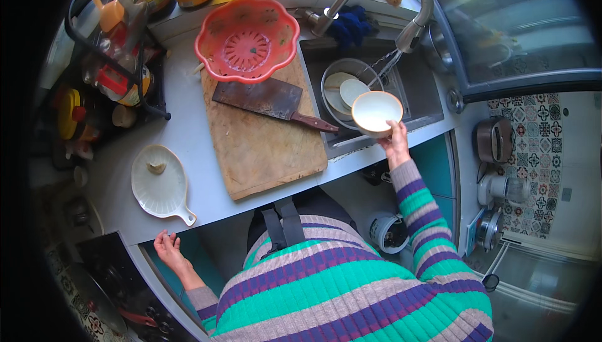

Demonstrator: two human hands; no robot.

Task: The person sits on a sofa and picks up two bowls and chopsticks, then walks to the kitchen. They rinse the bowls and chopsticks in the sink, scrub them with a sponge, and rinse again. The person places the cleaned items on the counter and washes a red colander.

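Observation:
My right hand (396, 145) grips the lower rim of a white bowl with an orange edge (375, 109), tilted over the front of the sink (425, 92). Behind the bowl, a clear round basin (328, 71) in the sink holds white dishes, among them a small dish (353, 90). Water runs from the pull-out faucet (408, 36) into the sink area. My left hand (168, 248) hangs by the counter's front edge with fingers loosely bent and nothing in them. Nearest to it lies a pale oval dish with a handle (160, 191), bearing a small pale piece of food (156, 168).
A cleaver (258, 99) lies on the wooden cutting board (268, 158), its handle reaching towards the sink. A red plastic colander (247, 41) rests at the board's back end. A black rack (141, 73) with bottles and jars stands left. An open window pane (522, 26) juts in at right.

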